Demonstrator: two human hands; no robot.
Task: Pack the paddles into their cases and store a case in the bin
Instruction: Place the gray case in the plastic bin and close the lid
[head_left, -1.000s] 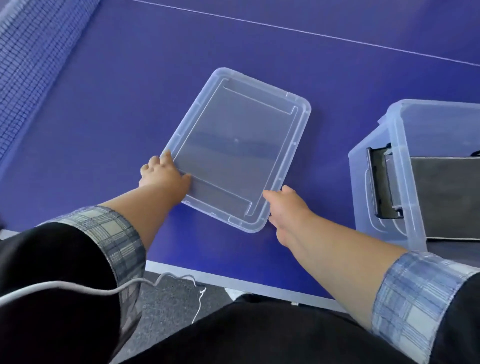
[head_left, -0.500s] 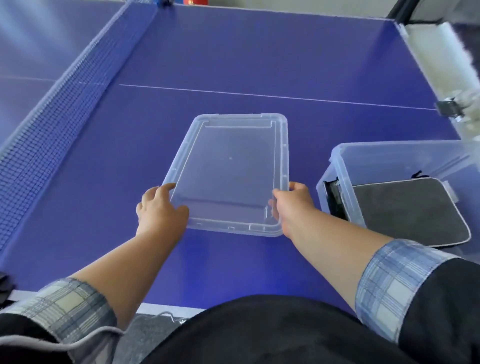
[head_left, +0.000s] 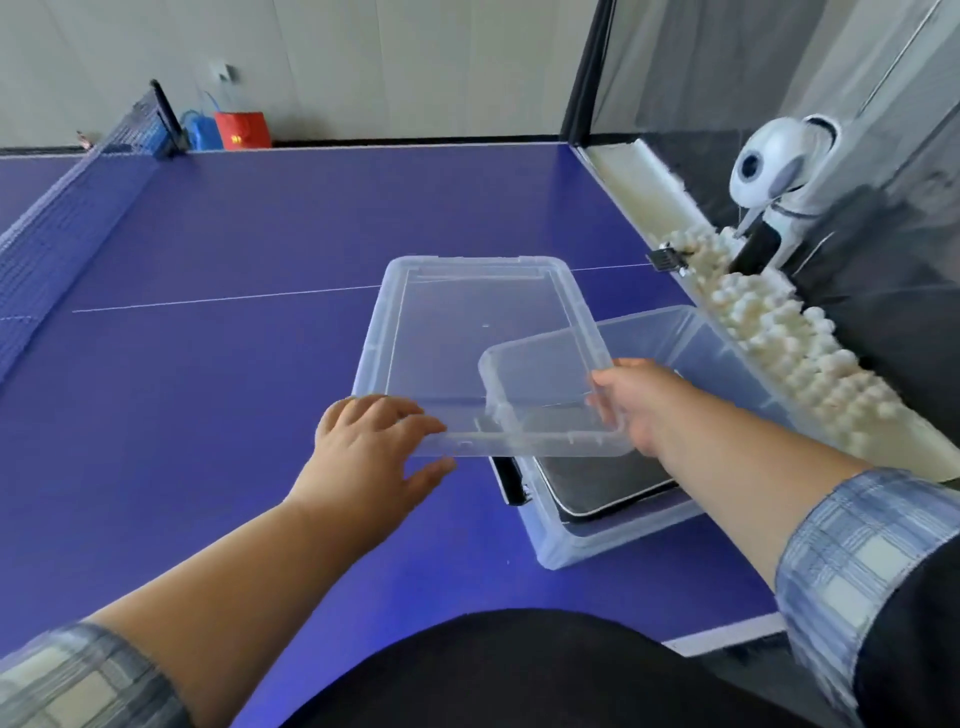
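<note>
Now both hands, the left hand and right hand, grip the light, stiff, slippery lid by its near corners, held above the bin containing the case.

Table: showing deep blue-violet, crossed by a thin white line; net showing dark blue mesh. Lid and bin: appearing clear, colourless plastic. Case in bin: showing dark grey with a paler edge. Sleeves: showing blue-grey and cream plaid cuffs. Balls along right table edge: appearing white. Bags by far edge: showing one red, one blue
</note>
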